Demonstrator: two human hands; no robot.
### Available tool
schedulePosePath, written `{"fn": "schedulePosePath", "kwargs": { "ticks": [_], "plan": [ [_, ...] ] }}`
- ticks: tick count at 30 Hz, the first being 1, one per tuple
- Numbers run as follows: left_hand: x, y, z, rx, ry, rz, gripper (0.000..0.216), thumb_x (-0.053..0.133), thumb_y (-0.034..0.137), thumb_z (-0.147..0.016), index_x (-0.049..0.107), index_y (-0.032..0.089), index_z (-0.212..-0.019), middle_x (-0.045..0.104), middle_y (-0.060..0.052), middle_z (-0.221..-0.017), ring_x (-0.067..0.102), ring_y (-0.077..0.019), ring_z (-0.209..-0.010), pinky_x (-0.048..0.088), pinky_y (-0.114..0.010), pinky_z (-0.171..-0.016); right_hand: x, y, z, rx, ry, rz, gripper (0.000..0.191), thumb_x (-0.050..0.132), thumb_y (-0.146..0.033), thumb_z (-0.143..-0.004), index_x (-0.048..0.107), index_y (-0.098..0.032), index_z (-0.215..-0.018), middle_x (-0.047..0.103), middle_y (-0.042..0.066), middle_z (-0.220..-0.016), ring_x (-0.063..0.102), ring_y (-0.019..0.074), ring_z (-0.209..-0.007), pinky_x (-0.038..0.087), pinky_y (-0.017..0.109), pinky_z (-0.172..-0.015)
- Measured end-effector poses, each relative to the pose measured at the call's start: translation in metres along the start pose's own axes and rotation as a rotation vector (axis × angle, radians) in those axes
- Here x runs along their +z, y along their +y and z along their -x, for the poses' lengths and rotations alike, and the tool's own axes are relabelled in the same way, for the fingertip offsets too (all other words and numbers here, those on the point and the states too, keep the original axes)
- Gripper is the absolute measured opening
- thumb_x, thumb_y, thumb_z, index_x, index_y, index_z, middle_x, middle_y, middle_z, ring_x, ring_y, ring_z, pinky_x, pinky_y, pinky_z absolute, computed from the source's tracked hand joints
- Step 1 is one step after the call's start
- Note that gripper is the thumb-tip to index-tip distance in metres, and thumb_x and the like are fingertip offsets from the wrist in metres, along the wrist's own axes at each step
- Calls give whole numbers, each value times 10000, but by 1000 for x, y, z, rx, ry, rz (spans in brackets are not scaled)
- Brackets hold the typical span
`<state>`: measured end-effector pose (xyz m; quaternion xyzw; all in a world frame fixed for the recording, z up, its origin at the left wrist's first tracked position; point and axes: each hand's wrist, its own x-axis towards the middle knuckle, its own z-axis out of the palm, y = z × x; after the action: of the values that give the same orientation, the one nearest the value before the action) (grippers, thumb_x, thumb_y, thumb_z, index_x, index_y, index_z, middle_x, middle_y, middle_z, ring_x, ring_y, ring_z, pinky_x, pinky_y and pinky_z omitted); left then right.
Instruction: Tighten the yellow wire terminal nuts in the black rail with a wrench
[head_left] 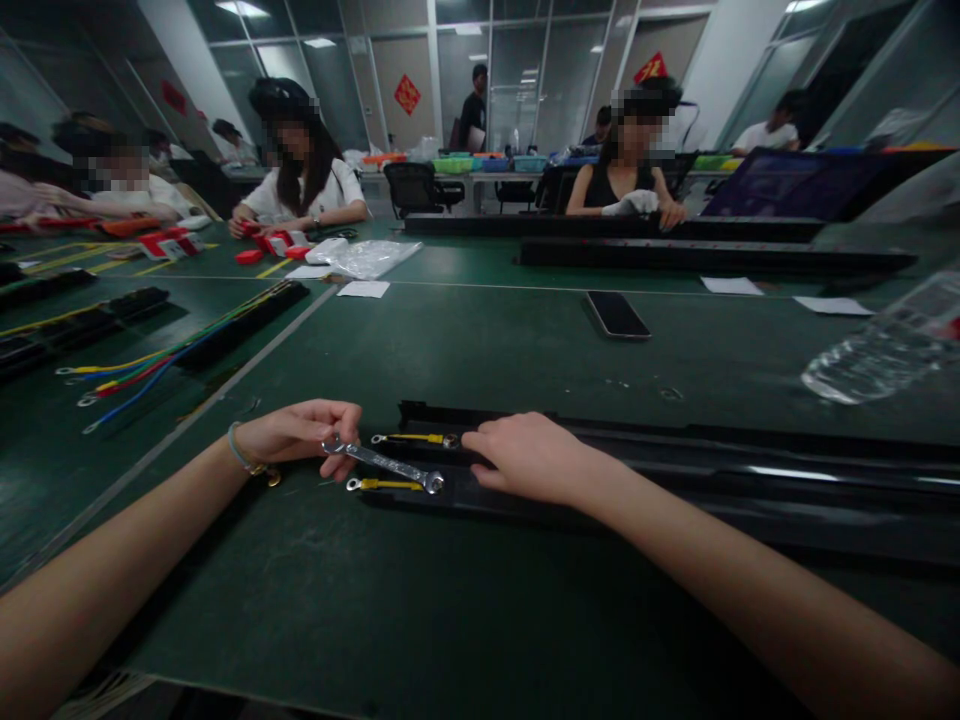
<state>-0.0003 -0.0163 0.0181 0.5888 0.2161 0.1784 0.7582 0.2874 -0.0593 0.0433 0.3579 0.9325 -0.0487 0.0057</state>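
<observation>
My left hand (315, 432) is closed on one end of a silver combination wrench (390, 463). The wrench slants down to the right, its ring end over the left end of a long black metal channel (487, 497). Two short yellow wires (409, 438) with ring terminals stick out of the channel's left end. My right hand (525, 458) reaches over the channel, fingertips at the bolt (451, 441) by the upper yellow wire. Its fingers are bent together, and whatever they pinch is hidden from view.
A phone (617, 315) lies beyond the channel, and a clear plastic bottle (877, 345) lies at the right. Bundled coloured wires (180, 350) rest on black parts at the left. Other people sit across the green table (450, 350), near red parts, a plastic bag (367, 258) and long black channels (675, 255).
</observation>
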Motion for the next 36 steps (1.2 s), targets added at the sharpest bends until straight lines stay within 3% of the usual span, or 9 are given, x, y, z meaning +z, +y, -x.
{"fn": "schedulePosePath", "kwargs": {
  "ticks": [15,26,36],
  "plan": [
    [3,3,6,-124,-219,-30,161,589,311,-721,526,167,-751,680,-89,-628,629,-260,-677,470,-376,-640,2,0,0,-7,14,10,287,406,-325,-787,566,-172,-970,623,64,-849,569,167,-704,445,286,-585],
    [1,1,0,8,21,0,158,584,281,-749,539,130,-749,610,-42,-537,596,-198,-578,471,-296,-553,3,1,0,-10,22,23,283,408,-328,-783,568,-175,-959,622,60,-836,565,165,-692,438,279,-567],
    [-5,-3,-1,32,72,84,160,564,250,-774,564,112,-856,608,-47,-611,572,-165,-601,459,-277,-596,1,0,-1,-2,1,9,286,416,-333,-787,567,-172,-968,620,58,-842,564,158,-698,441,272,-569]
  ]
}}
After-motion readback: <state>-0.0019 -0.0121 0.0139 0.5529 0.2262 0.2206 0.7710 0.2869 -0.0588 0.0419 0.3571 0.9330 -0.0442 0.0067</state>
